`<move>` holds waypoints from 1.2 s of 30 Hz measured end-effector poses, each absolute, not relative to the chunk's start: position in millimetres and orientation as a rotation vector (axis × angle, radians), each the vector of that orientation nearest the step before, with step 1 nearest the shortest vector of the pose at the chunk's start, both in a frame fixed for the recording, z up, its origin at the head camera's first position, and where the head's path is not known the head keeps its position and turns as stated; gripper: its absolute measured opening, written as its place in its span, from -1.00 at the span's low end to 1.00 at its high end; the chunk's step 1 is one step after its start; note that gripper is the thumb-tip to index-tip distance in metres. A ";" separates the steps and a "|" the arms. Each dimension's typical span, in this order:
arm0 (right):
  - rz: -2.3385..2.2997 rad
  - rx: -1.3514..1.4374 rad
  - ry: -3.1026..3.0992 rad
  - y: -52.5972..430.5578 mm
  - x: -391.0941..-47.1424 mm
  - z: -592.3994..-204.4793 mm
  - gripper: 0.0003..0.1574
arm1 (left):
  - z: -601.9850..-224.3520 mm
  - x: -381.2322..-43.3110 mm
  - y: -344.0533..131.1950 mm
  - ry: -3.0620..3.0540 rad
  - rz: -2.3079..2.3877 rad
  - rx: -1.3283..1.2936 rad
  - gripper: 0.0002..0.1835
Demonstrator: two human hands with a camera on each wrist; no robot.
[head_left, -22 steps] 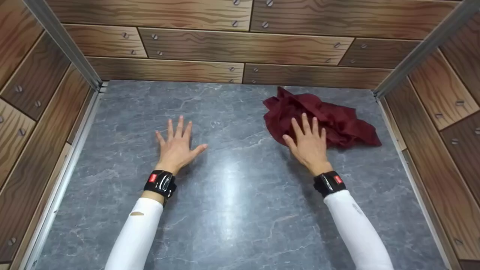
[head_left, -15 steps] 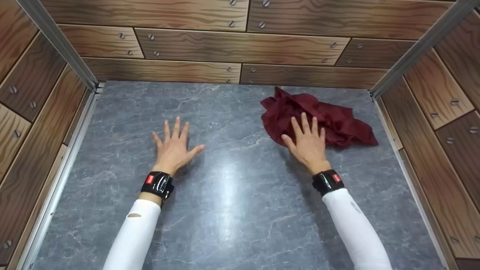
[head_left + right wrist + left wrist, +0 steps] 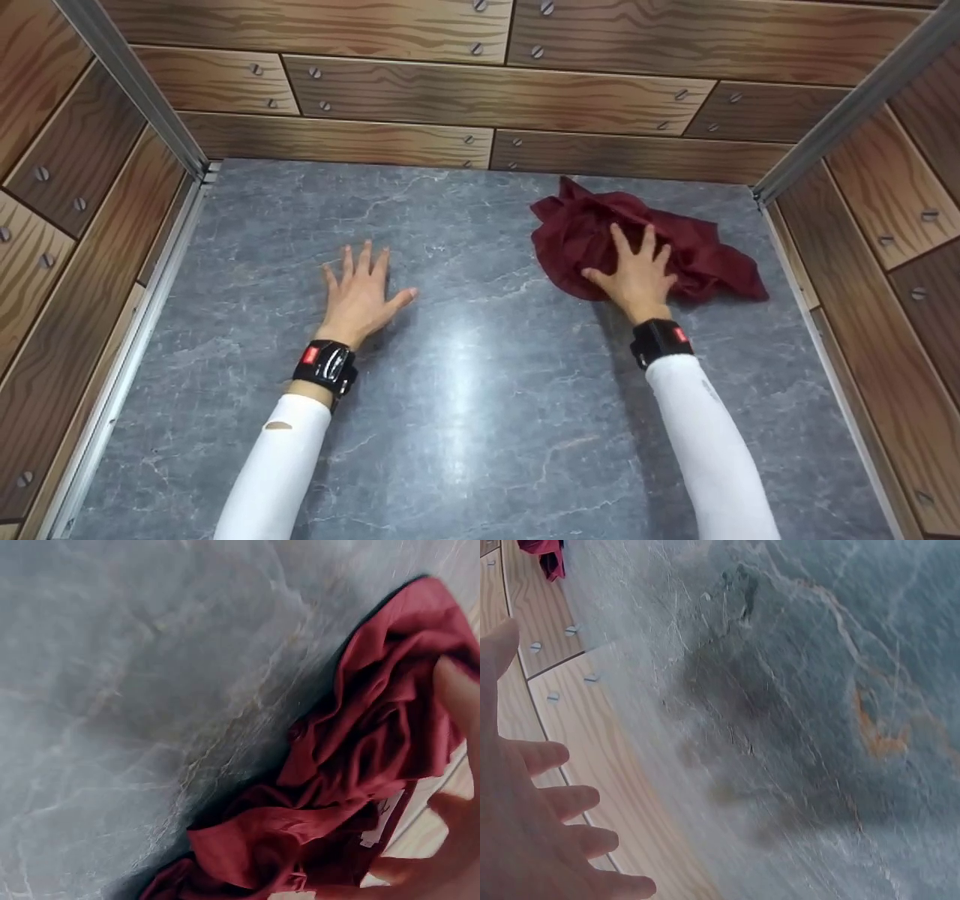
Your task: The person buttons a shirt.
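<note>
A crumpled dark red cloth (image 3: 566,251) lies at the back right of the tabletop. In the right wrist view, a small white label (image 3: 384,819) shows among the folds of this cloth (image 3: 251,844). My right hand (image 3: 639,279) is over the cloth's near middle, fingers spread and slightly bent, with nothing gripped. From the right wrist, part of that hand (image 3: 450,859) shows at the right edge, its thumb overlapping the folds. My left hand (image 3: 355,301) hovers palm down over the bare left side, fingers spread. Its shadow falls on the surface in the left wrist view.
The grey marbled tabletop (image 3: 457,360) is enclosed by a back wall (image 3: 390,90) and two side walls with a wood-plank print. Metal posts (image 3: 847,105) stand at the back corners. A pale metal strip (image 3: 142,330) runs along the left edge.
My right hand has moved forward and a little right, further over the cloth, and its fingers have bent slightly. The left hand stays nearly in place. The cloth lies as before.
</note>
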State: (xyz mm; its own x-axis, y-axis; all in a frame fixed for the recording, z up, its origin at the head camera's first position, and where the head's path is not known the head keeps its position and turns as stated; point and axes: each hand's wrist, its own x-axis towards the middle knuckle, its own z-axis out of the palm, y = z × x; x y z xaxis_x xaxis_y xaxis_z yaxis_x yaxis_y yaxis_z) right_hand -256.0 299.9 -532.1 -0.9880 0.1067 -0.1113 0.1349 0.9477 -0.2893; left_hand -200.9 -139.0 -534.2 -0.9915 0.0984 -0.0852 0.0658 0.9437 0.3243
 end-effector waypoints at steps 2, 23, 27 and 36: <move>-0.494 0.183 2.948 301.4 -259.5 -534.8 0.13 | -535.5 -200.3 -135.7 2.986 0.513 0.130 -0.03; -0.693 -0.269 3.137 215.4 -227.3 -540.1 -0.56 | -550.2 -201.2 -93.8 2.905 0.698 0.236 -0.17; -0.809 -0.414 3.137 194.6 -215.2 -541.4 -0.61 | -553.3 -206.1 -77.9 2.890 0.870 0.190 -0.07; -0.914 -0.602 3.090 166.9 -195.7 -547.7 -0.55 | -559.2 -211.6 -54.6 2.824 1.127 0.278 0.04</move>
State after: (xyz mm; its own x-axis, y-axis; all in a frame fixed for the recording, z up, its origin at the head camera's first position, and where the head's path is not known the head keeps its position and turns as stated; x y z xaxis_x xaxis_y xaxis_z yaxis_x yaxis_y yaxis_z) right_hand -195.7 166.9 -547.7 -0.9236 -0.3062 0.2305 -0.3824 0.7782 -0.4982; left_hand -211.6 -54.6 -559.2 -0.9796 0.2005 -0.0142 0.1357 0.7116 0.6893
